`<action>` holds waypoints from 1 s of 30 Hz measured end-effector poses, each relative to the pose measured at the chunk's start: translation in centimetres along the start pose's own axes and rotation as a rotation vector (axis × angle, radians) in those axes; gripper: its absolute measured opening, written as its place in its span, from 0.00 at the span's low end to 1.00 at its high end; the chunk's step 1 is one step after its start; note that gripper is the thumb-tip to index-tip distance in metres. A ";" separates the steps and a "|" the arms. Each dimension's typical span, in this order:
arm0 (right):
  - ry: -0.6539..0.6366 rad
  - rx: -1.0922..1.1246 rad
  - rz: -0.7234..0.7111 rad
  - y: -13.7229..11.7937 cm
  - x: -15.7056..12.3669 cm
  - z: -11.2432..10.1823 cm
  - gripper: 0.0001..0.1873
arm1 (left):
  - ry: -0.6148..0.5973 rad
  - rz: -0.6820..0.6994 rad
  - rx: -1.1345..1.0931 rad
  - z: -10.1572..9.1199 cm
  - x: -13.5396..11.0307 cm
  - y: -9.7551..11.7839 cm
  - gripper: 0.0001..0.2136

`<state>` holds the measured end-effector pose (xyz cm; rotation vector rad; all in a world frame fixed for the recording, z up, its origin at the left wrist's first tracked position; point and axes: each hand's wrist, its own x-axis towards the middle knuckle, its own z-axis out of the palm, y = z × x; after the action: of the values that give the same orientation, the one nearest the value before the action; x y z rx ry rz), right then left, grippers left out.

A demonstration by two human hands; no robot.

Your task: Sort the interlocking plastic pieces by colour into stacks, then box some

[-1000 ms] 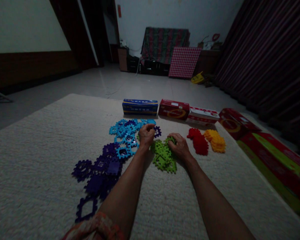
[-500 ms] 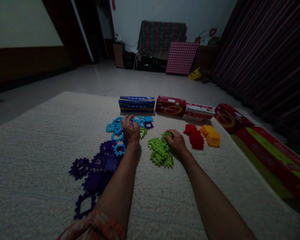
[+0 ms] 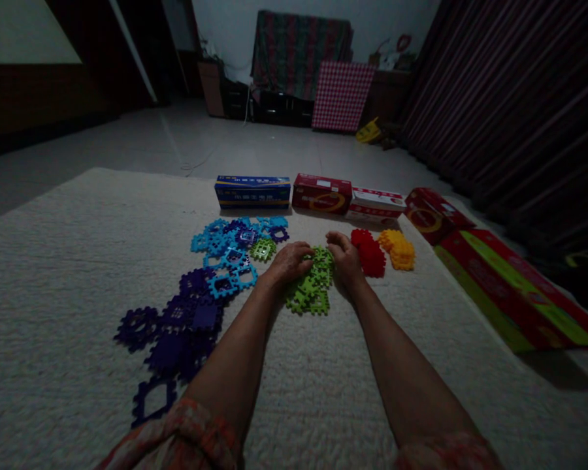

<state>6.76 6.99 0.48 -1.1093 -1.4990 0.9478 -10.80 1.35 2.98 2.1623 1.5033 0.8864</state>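
Green notched plastic tiles (image 3: pixel 308 294) lie in a loose, overlapping pile between my hands. My left hand (image 3: pixel 287 264) rests at the pile's upper left, fingers bent together against green tiles; the fingertips are partly hidden. On the other side, my right hand (image 3: pixel 345 261) curves beside the pile, fingers apart and nothing seen between them. One more green tile (image 3: pixel 263 249) lies left of my left hand, beside the light blue tiles (image 3: pixel 218 241). Dark purple tiles (image 3: pixel 206 314) spread toward the lower left. Right of my right hand are stacked red tiles (image 3: pixel 370 253) and yellow tiles (image 3: pixel 399 249).
A blue box (image 3: pixel 253 194), a red box (image 3: pixel 322 194) and a white-and-red box (image 3: pixel 376 203) stand in a row behind the tiles. Another red box (image 3: pixel 434 212) and a long red-and-green box (image 3: pixel 512 287) line the right side of the pale quilted mat (image 3: pixel 78 274).
My left hand has moved right, from the blue tiles to the green pile. My right hand has let go at the pile's edge, its fingers now raised. The camera view has shifted slightly.
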 end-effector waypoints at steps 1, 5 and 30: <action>0.019 0.043 0.031 0.1 0.1 -0.1 0.23 | -0.010 0.008 0.025 0.0 0.0 -0.1 0.11; -0.003 0.126 0.096 0.0 0.0 -0.5 0.22 | 0.001 0.013 0.064 0.0 0.1 -0.4 0.11; -0.276 -0.529 -0.259 -2.1 -0.9 1.3 0.12 | 0.244 -0.201 -0.035 -0.5 0.1 -1.4 0.19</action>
<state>5.21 5.48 2.00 -1.1373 -2.1433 0.5486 -12.10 1.96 2.56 1.8902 1.7686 1.1264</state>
